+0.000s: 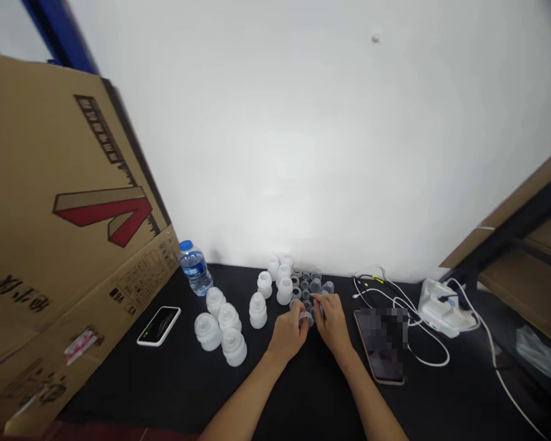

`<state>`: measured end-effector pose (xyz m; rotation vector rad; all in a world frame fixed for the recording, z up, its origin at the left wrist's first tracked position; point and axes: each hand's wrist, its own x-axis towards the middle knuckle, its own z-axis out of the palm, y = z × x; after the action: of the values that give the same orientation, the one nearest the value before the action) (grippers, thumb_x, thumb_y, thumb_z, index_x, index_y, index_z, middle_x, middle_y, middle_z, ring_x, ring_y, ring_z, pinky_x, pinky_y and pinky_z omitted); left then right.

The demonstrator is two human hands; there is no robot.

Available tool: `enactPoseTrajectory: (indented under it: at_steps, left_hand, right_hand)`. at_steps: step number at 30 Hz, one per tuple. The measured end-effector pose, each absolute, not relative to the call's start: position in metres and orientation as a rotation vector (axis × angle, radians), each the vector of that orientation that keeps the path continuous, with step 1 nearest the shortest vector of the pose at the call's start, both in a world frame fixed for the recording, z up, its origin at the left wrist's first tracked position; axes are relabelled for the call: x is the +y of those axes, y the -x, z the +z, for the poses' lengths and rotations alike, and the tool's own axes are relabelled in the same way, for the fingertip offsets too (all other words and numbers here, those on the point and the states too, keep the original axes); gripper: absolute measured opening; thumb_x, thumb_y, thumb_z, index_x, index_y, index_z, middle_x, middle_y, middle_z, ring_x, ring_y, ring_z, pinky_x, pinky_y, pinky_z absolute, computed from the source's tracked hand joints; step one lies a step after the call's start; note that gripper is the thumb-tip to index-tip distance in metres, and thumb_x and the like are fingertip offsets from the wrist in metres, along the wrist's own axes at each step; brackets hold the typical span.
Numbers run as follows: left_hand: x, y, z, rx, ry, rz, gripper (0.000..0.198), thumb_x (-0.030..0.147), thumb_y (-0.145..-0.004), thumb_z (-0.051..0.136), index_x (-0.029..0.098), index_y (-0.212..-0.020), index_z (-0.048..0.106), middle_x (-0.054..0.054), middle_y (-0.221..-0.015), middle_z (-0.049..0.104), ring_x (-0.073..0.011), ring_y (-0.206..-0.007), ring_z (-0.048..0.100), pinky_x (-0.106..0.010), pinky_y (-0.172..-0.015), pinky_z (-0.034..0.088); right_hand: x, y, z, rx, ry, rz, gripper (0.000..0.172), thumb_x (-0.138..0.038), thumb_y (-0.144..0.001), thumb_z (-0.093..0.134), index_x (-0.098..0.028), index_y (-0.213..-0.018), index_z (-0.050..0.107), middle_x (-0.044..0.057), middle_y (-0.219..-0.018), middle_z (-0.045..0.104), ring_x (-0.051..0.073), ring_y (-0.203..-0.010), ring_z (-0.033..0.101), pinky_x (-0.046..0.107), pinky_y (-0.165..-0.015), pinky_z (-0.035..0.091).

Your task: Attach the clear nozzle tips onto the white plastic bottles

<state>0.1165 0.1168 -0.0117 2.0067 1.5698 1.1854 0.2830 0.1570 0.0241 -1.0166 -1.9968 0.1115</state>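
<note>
My left hand [288,334] is closed, its thumb and fingers pinching a translucent ring [307,317] just above the black table. Close beside it, my right hand [333,320] reaches in with bent fingers among small clear caps [315,286]. Something small and translucent seems to lie between its fingertips, but I cannot make it out. Several clear rings [296,293] lie in rows beyond both hands. To their left stand open-topped white containers [284,291]. A white container with a domed clear top [258,310] stands nearer my left hand, and several more [234,347] are grouped further left.
A water bottle [195,269] stands at the back left, with a white-edged phone [159,326] in front. Large cardboard boxes [50,214] wall off the left. On the right lie a larger phone [381,349], white cables [434,362] and a power strip [445,306].
</note>
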Motion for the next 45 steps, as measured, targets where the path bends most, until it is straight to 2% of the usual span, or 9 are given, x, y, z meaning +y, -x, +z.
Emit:
enactPoseTrajectory:
  at_steps: [4, 7, 13, 19, 24, 29, 34, 39, 45]
  left_hand:
    - [0.125, -0.111, -0.015, 1.46, -2.086, 1.232, 0.025, 0.011, -0.099, 0.05, 0.021, -0.118, 0.064, -0.01, -0.098, 0.079, -0.0289, -0.088, 0.078, -0.037, -0.077, 0.057]
    - [0.13, -0.106, -0.018, 1.402, -2.115, 1.276, 0.027, 0.009, -0.101, 0.048, 0.02, -0.116, 0.068, -0.013, -0.111, 0.079, -0.0298, -0.1, 0.078, -0.04, -0.086, 0.061]
    - [0.132, -0.103, -0.017, 1.307, -2.119, 1.343, 0.037, 0.007, -0.103, 0.046, 0.021, -0.124, 0.073, -0.013, -0.12, 0.076, -0.0294, -0.11, 0.075, -0.044, -0.096, 0.063]
    - [0.124, -0.107, -0.007, 1.125, -1.912, 1.488, 0.051, 0.006, -0.1, 0.049, 0.028, -0.14, 0.072, -0.009, -0.143, 0.071, -0.0278, -0.134, 0.068, -0.049, -0.119, 0.054]
    - [0.131, -0.112, -0.004, 1.153, -1.334, 1.613, 0.034, 0.024, -0.102, 0.054, 0.021, -0.129, 0.074, -0.011, -0.128, 0.08, -0.0237, -0.097, 0.078, -0.04, -0.089, 0.065]
    - [0.141, -0.11, -0.004, 1.042, -0.837, 1.643, 0.044, 0.047, -0.094, 0.071, 0.017, -0.126, 0.069, -0.016, -0.124, 0.08, -0.0204, -0.074, 0.079, -0.027, -0.055, 0.057]
    - [0.144, -0.105, -0.004, 0.926, -0.608, 1.67, 0.055, 0.056, -0.088, 0.079, 0.017, -0.125, 0.067, -0.015, -0.12, 0.079, -0.0271, -0.089, 0.084, -0.039, -0.078, 0.067]
    - [0.141, -0.106, -0.003, 0.906, -0.632, 1.727, 0.059, 0.067, -0.095, 0.07, 0.018, -0.128, 0.068, -0.017, -0.128, 0.079, -0.0312, -0.109, 0.082, -0.046, -0.096, 0.065]
    - [0.137, -0.107, -0.008, 0.983, -0.796, 1.735, 0.048, 0.058, -0.101, 0.067, 0.021, -0.132, 0.069, -0.015, -0.145, 0.072, -0.03, -0.116, 0.079, -0.045, -0.1, 0.064]
  right_hand:
    - [0.176, -0.247, 0.046, -2.131, 1.01, 0.094, 0.038, -0.023, -0.113, 0.046, -0.023, -0.138, 0.074, 0.015, -0.128, 0.071, 0.031, -0.115, 0.059, 0.049, -0.106, 0.049]
    - [0.197, -0.224, 0.051, -2.201, 1.101, 0.131, 0.029, -0.029, -0.107, 0.06, -0.024, -0.125, 0.082, 0.015, -0.137, 0.071, 0.034, -0.119, 0.06, 0.053, -0.108, 0.046]
    - [0.215, -0.22, 0.053, -2.254, 1.085, 0.485, 0.011, -0.031, -0.094, 0.074, -0.022, -0.097, 0.081, 0.011, -0.119, 0.081, 0.035, -0.114, 0.066, 0.053, -0.106, 0.047]
    - [0.207, -0.267, 0.065, -1.469, 0.852, 0.962, 0.032, -0.055, -0.094, 0.077, -0.024, -0.101, 0.071, 0.004, -0.099, 0.076, 0.024, -0.094, 0.071, 0.04, -0.091, 0.058]
    - [0.207, -0.3, 0.061, -0.643, 0.686, 1.265, 0.049, -0.06, -0.086, 0.083, -0.03, -0.117, 0.061, -0.001, -0.104, 0.076, 0.021, -0.081, 0.078, 0.036, -0.069, 0.066]
    - [0.189, -0.301, 0.056, -0.827, 0.724, 1.529, 0.056, -0.068, -0.091, 0.073, -0.026, -0.128, 0.063, 0.003, -0.096, 0.079, 0.015, -0.05, 0.062, 0.028, -0.04, 0.051]
    - [0.162, -0.282, 0.055, -1.173, 0.796, 1.721, 0.059, -0.071, -0.087, 0.078, -0.019, -0.111, 0.064, -0.002, -0.07, 0.068, 0.015, -0.048, 0.061, 0.028, -0.047, 0.052]
    - [0.145, -0.265, 0.046, -1.517, 0.743, 1.963, 0.072, -0.052, -0.084, 0.087, -0.028, -0.137, 0.046, -0.007, -0.077, 0.072, 0.016, -0.057, 0.069, 0.026, -0.053, 0.057]
    - [0.141, -0.24, 0.038, -1.626, 1.064, 1.506, 0.033, -0.042, -0.089, 0.078, -0.021, -0.11, 0.064, -0.003, -0.074, 0.07, 0.015, -0.048, 0.065, 0.024, -0.042, 0.05]
